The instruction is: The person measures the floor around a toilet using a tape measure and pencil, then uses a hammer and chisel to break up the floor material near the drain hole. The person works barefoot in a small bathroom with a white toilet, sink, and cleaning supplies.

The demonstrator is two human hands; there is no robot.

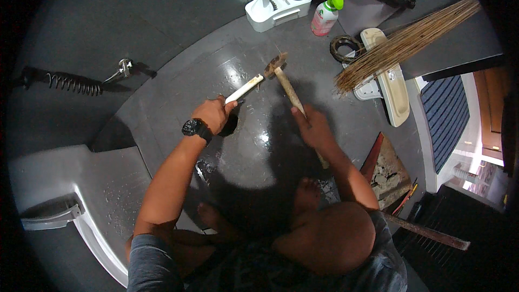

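Note:
My left hand (211, 114), with a black watch on its wrist, is closed around a white bar (244, 90). The bar slants up and to the right, and its far end looks yellowish and worn. My right hand (315, 128) grips a hammer by its pale wooden handle (290, 91). The rusty hammer head (276, 64) is just beyond the bar's far end, with a small gap between them. Under my left hand a dark round hole (230, 125) shows in the wet grey tiled floor (246, 151). My fingers partly hide the bar's near end.
A white toilet-brush holder (278, 13), a spray bottle (324, 16) and a grey bin (362, 2) stand along the far wall. Right of me lie a stick broom (411, 43), a cream toilet seat part (394, 94), a black ring (346, 48) and a handsaw (373, 157).

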